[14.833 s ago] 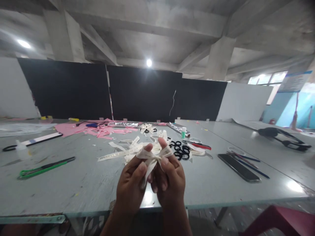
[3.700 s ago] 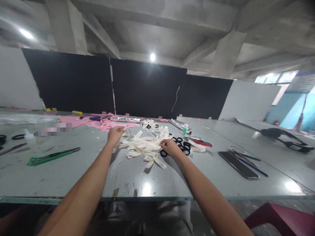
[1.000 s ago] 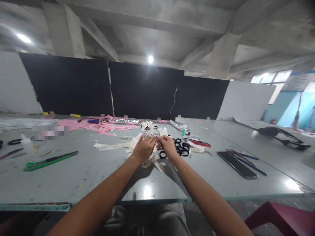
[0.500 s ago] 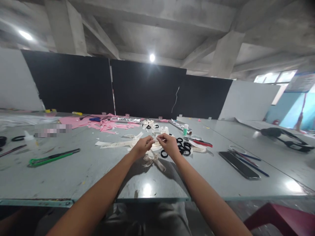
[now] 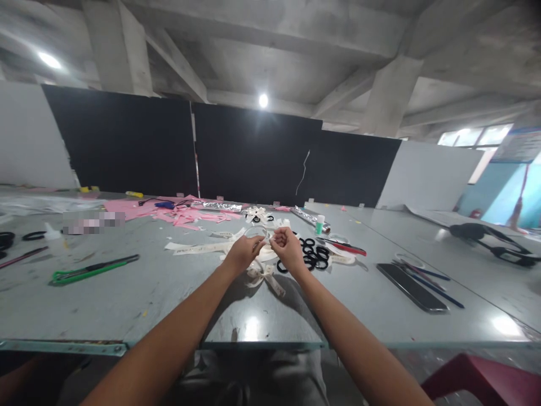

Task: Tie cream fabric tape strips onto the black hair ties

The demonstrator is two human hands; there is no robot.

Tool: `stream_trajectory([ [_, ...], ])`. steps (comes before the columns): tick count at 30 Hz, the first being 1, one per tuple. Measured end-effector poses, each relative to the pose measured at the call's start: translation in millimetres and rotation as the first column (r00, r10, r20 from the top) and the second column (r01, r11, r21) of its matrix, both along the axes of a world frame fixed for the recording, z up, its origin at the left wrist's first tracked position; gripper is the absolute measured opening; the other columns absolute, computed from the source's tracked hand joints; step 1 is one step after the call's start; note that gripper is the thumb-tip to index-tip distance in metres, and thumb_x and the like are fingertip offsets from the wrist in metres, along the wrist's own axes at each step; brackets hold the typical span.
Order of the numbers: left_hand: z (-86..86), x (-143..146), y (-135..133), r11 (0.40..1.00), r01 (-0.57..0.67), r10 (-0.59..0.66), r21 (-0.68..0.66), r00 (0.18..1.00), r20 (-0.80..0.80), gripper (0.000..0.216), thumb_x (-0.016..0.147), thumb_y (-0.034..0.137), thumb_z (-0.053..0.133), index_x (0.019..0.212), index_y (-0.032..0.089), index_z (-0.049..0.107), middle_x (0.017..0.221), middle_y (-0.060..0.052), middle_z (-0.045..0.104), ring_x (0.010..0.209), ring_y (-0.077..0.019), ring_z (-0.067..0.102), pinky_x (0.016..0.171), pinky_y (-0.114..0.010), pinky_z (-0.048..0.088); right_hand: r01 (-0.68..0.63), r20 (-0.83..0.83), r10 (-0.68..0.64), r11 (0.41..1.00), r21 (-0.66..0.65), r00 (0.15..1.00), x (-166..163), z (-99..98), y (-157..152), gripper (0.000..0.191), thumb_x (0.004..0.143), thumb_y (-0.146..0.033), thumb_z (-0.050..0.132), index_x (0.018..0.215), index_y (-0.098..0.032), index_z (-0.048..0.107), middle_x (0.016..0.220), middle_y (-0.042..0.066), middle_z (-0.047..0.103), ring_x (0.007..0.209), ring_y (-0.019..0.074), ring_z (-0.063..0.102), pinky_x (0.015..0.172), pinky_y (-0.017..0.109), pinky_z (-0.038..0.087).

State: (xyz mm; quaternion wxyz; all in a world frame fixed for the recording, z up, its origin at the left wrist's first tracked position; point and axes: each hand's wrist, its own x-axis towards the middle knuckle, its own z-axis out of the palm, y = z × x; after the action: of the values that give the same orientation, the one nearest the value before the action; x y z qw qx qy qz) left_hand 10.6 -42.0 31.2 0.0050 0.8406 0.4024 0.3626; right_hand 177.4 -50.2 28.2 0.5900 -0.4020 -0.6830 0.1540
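My left hand (image 5: 243, 254) is closed in a pinch at the middle of the table, on a thin pale ring (image 5: 256, 229) that looks like a roll of clear tape. Facing it, my right hand (image 5: 286, 246) has its fingertips pressed together near a small whitish bit; what they grip is too small to make out. Below the hands lies a cream ribbon bow (image 5: 262, 274) with printed letters. Long cream ribbon strips (image 5: 198, 248) spread to the left. Black hair ties (image 5: 310, 254) are heaped just right of my right hand.
Left lies a green-handled tool (image 5: 93, 269), probably tweezers or a cutter. On the right are a red-handled tool (image 5: 353, 248), a phone (image 5: 411, 287) and thin blue sticks (image 5: 439, 290). Behind are a green-and-white glue stick (image 5: 320, 224), foil (image 5: 222, 207), pink scraps (image 5: 180, 214) and black panels (image 5: 253, 152).
The pale ring now shows upright above my left hand. My right fingers have curled in more, and the strip between the hands is less visible. The view shifted slightly.
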Motion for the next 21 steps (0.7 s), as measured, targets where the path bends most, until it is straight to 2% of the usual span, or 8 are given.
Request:
stream_trajectory([
  [5, -0.6, -1.4, 2.8, 0.986, -0.021, 0.04, 0.164, 0.992, -0.116, 0.037, 0.094, 0.036, 0.034, 0.103, 0.017, 0.064, 0.085, -0.01, 0.069, 0.074, -0.0198, 0.061, 0.078, -0.032, 0.037, 0.051, 0.264, -0.075, 0.994, 0.097, 0.961, 5.7, 0.5, -0.5, 0.013, 0.077, -0.027, 0.058, 0.082, -0.019, 0.067, 0.076, 0.004, 0.064, 0.068, 0.0154, 0.057, 0.068, 0.028, 0.046],
  [8, 0.8, -1.5, 1.5, 0.978, -0.004, 0.036, 0.211, 0.988, -0.149, 0.036, 0.094, 0.034, 0.034, 0.097, 0.017, 0.066, 0.079, -0.009, 0.069, 0.074, -0.0191, 0.061, 0.08, -0.032, 0.036, 0.053, 0.267, -0.076, 0.994, 0.093, 0.961, 6.3, 1.9, -2.4, 0.014, 0.079, -0.029, 0.057, 0.08, -0.02, 0.068, 0.077, 0.004, 0.065, 0.07, 0.0161, 0.058, 0.069, 0.028, 0.046],
  [10, 2.0, 0.6, -1.4, 0.979, 0.003, 0.021, 0.204, 0.993, -0.117, 0.035, 0.093, 0.034, 0.035, 0.091, 0.018, 0.067, 0.077, -0.007, 0.069, 0.073, -0.0186, 0.061, 0.079, -0.032, 0.036, 0.03, 0.169, -0.031, 1.0, 0.005, 0.985, 3.1, 1.9, -3.4, 0.017, 0.079, -0.032, 0.056, 0.078, -0.019, 0.068, 0.075, 0.003, 0.065, 0.067, 0.0158, 0.059, 0.065, 0.028, 0.047],
  [12, 2.7, 4.7, -5.0, 0.984, -0.01, 0.017, 0.177, 0.999, -0.035, 0.035, 0.093, 0.034, 0.036, 0.085, 0.019, 0.067, 0.076, -0.005, 0.069, 0.072, -0.0177, 0.061, 0.078, -0.031, 0.036, -0.062, -0.012, 0.061, 0.991, -0.114, 0.998, -2.2, 0.5, -3.1, 0.02, 0.078, -0.036, 0.057, 0.075, -0.018, 0.066, 0.069, 0.002, 0.063, 0.061, 0.0152, 0.059, 0.06, 0.027, 0.048],
  [14, 3.0, 8.8, -7.8, 0.991, -0.021, 0.015, 0.133, 0.999, 0.052, 0.035, 0.092, 0.035, 0.037, 0.081, 0.02, 0.068, 0.072, -0.003, 0.068, 0.069, -0.0168, 0.06, 0.076, -0.03, 0.036, -0.186, -0.211, 0.145, 0.965, -0.187, 0.967, -6.1, -1.9, -0.7, 0.023, 0.075, -0.04, 0.059, 0.074, -0.017, 0.064, 0.062, 0.0, 0.059, 0.056, 0.0143, 0.059, 0.058, 0.027, 0.05],
  [16, 3.6, 9.3, -8.3, 0.996, -0.023, 0.012, 0.084, 0.993, 0.122, 0.035, 0.091, 0.036, 0.038, 0.08, 0.021, 0.068, 0.067, -0.001, 0.067, 0.067, -0.0162, 0.058, 0.076, -0.029, 0.037, -0.227, -0.379, 0.141, 0.955, -0.193, 0.915, -4.7, -4.0, 3.6, 0.027, 0.073, -0.043, 0.061, 0.075, -0.016, 0.062, 0.059, -0.002, 0.056, 0.055, 0.0133, 0.057, 0.059, 0.027, 0.051],
  [19, 6.6, -4.5, -2.9, 0.998, -0.053, 0.048, 0.025, 0.985, 0.167, 0.037, 0.09, 0.036, 0.038, 0.082, 0.019, 0.069, 0.063, 0.0, 0.067, 0.066, -0.0167, 0.059, 0.076, -0.028, 0.037, -0.084, -0.491, -0.013, 0.981, -0.175, 0.871, 8.7, -4.1, 10.1, 0.03, 0.071, -0.045, 0.061, 0.078, -0.016, 0.063, 0.066, 0.0, 0.06, 0.058, 0.0126, 0.056, 0.059, 0.027, 0.051],
  [21, 9.4, -24.2, 4.2, 0.987, -0.161, 0.159, 0.004, 0.98, 0.121, 0.036, 0.088, 0.036, 0.041, 0.079, 0.018, 0.07, 0.069, -0.003, 0.069, 0.069, -0.0181, 0.06, 0.074, -0.028, 0.037, 0.009, -0.411, -0.077, 0.986, -0.164, 0.909, 19.2, -2.9, 11.8, 0.031, 0.07, -0.044, 0.062, 0.081, -0.015, 0.066, 0.075, 0.003, 0.064, 0.063, 0.0132, 0.055, 0.06, 0.026, 0.05],
])
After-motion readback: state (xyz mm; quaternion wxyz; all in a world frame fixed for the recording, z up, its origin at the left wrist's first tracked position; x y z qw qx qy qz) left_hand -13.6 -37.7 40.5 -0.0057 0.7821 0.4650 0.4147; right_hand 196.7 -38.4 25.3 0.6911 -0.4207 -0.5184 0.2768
